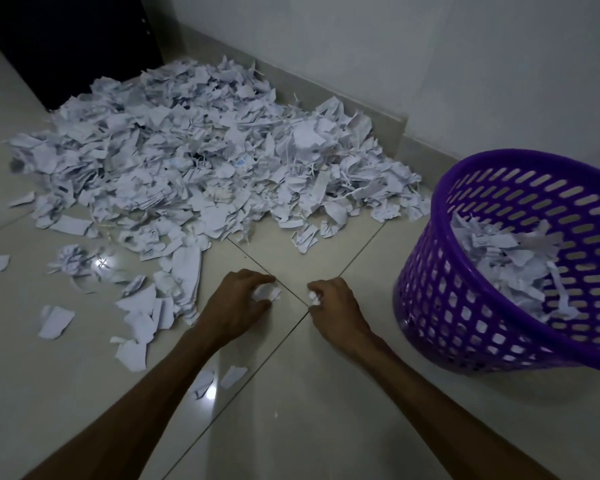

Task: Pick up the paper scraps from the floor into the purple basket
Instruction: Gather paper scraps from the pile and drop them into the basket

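A big heap of white paper scraps (194, 157) covers the tiled floor against the wall, in the upper middle of the head view. The purple basket (465, 306) stands at the right with torn paper inside it. Low over the floor in the centre, my left hand (236, 306) curls its fingers round a small white scrap (266, 292). A hand's width to the right, my right hand (336, 306) pinches another small crumpled scrap (314, 297). Both hands are left of the basket and in front of the heap.
Loose scraps (142, 317) lie scattered at the left of my left arm, and two small pieces (234, 375) lie between my forearms. A dark cabinet (70, 46) stands at the back left. A pale wall with a skirting (343, 95) runs behind the heap.
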